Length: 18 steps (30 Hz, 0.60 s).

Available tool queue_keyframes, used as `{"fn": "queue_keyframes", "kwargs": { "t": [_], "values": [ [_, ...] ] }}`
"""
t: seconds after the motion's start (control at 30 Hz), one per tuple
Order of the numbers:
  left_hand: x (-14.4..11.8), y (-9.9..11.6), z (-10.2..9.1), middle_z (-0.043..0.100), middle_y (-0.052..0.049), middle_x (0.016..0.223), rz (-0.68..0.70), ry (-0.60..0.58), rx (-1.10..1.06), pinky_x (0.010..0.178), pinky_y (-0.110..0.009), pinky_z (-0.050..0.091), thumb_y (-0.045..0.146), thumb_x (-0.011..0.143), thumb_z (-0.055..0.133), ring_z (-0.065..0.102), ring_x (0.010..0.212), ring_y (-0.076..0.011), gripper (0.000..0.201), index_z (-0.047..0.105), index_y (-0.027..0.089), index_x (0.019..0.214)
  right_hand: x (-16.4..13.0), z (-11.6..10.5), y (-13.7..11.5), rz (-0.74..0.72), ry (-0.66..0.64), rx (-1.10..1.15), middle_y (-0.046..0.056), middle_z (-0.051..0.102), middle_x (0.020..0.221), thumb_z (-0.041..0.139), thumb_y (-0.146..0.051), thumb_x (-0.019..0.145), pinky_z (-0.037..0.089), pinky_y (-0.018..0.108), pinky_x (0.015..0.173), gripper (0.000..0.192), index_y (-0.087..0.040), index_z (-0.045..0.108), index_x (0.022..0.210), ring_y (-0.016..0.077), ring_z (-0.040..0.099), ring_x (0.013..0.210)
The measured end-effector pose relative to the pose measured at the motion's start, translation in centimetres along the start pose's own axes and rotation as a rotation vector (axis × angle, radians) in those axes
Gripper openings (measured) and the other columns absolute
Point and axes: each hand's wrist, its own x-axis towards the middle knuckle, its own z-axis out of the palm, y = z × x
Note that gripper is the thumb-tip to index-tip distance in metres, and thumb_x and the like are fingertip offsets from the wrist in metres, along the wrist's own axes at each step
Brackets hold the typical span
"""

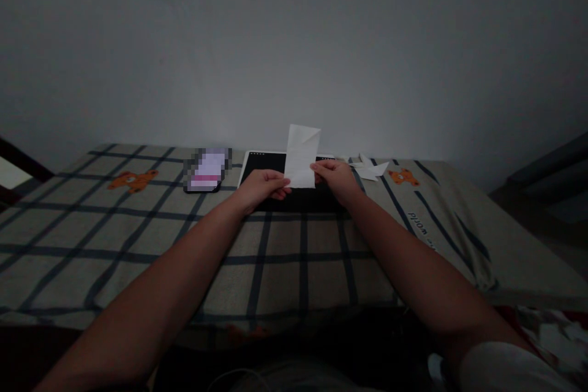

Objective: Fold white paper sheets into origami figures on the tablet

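A folded piece of white paper point(302, 153) is held up in front of me, taller than it is wide, with a slanting fold at its upper right. My left hand point(265, 188) pinches its lower left corner between thumb and fingers. On the opposite edge, my right hand point(336, 177) grips the paper low down. Beneath both hands lies a flat black board with a pale rim point(264, 162), partly hidden by the paper and the hands. Just right of my right hand rests a folded white paper shape with pointed ends point(371, 169).
A phone point(206, 170) with a lit, blurred screen stands or leans at the left. The checked cloth point(285, 257) with bear prints covers the table, which meets a grey wall point(294, 43). Crumpled white pieces point(558, 337) lie at the lower right.
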Motion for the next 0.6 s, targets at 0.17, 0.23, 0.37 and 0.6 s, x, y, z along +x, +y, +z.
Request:
{"fn": "queue_keyframes", "kwargs": {
  "t": [0.17,0.23,0.37,0.6],
  "values": [
    [0.06,0.15,-0.05,0.067,-0.005,0.077,0.096,0.120,-0.080,0.066,-0.028,0.053,0.036,0.070,0.070,0.062,0.069,-0.0137,0.028,0.068,0.014,0.086,-0.08,-0.35,0.11,-0.001,-0.098,-0.047,0.001,0.064,0.066,0.070,-0.038,0.065,0.044,0.028,0.061,0.024,-0.016,0.068,0.076,0.0115,0.055,0.058],
    [0.16,0.13,-0.15,0.068,-0.005,0.081,0.132,0.164,-0.096,0.068,-0.028,0.053,0.037,0.069,0.070,0.061,0.071,-0.0133,0.032,0.067,0.014,0.091,-0.22,-0.34,0.05,-0.004,-0.155,-0.063,0.002,0.065,0.067,0.070,-0.037,0.066,0.045,0.028,0.061,0.024,-0.016,0.069,0.076,0.0116,0.056,0.059],
    [0.36,-0.04,-0.24,0.067,-0.004,0.078,0.169,0.202,-0.081,0.067,-0.026,0.052,0.036,0.067,0.071,0.059,0.066,-0.0112,0.030,0.068,0.013,0.085,-0.40,-0.20,0.02,0.030,-0.208,-0.070,0.002,0.066,0.069,0.071,-0.038,0.065,0.046,0.028,0.062,0.024,-0.016,0.069,0.076,0.0116,0.056,0.060],
    [0.44,-0.17,-0.17,0.065,-0.002,0.069,0.158,0.261,-0.150,0.062,-0.025,0.051,0.029,0.062,0.074,0.058,0.060,-0.0104,0.021,0.067,0.012,0.072,-0.40,-0.08,0.26,0.083,-0.244,-0.035,0.002,0.066,0.069,0.071,-0.035,0.066,0.047,0.028,0.063,0.021,-0.017,0.068,0.075,0.0116,0.057,0.061]
  ]
}}
